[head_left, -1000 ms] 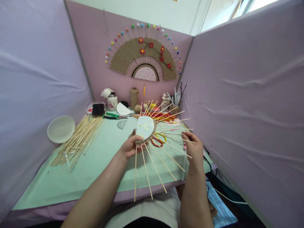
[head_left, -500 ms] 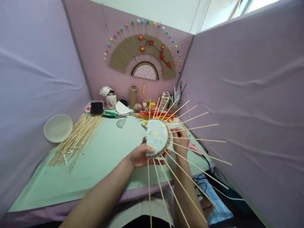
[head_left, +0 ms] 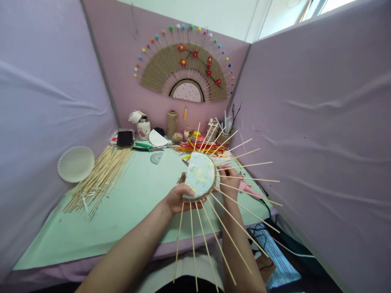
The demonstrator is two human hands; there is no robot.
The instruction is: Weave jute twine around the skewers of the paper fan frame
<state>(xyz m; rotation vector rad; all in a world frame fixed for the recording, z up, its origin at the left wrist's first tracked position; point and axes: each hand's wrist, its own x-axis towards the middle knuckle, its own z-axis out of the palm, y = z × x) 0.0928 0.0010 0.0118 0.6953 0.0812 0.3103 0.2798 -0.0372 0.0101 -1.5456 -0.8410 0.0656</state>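
My left hand (head_left: pixel 180 198) grips a half-round fan base (head_left: pixel 200 175) by its lower left edge, thumb on the front and fingers underneath. Pale blue cloth with a yellow-green pattern covers the base, and brown cord runs along its curved rim. Thin bamboo sticks (head_left: pixel 247 178) radiate from that rim, upward, to the right and downward. Behind the sticks at the right is my right hand (head_left: pixel 229 181), its fingers bent together close to the rim. Whatever they pinch is too small and partly covered to make out. A bit of brown cord (head_left: pixel 182 178) sticks out left of the base.
Loose bamboo sticks (head_left: pixel 97 179) lie at the left by a white plate (head_left: pixel 76 164). Green-handled pliers (head_left: pixel 146 147), a protractor (head_left: pixel 156 158) and red-orange strips (head_left: pixel 195 147) lie farther back. A pink glue gun (head_left: pixel 250 190) rests at the right. A finished fan (head_left: pixel 165 67) hangs behind.
The fan base has turned slightly clockwise and shifted a little left, its flat edge now slanting. The sticks have swung with it. Both hands keep nearly the same place.
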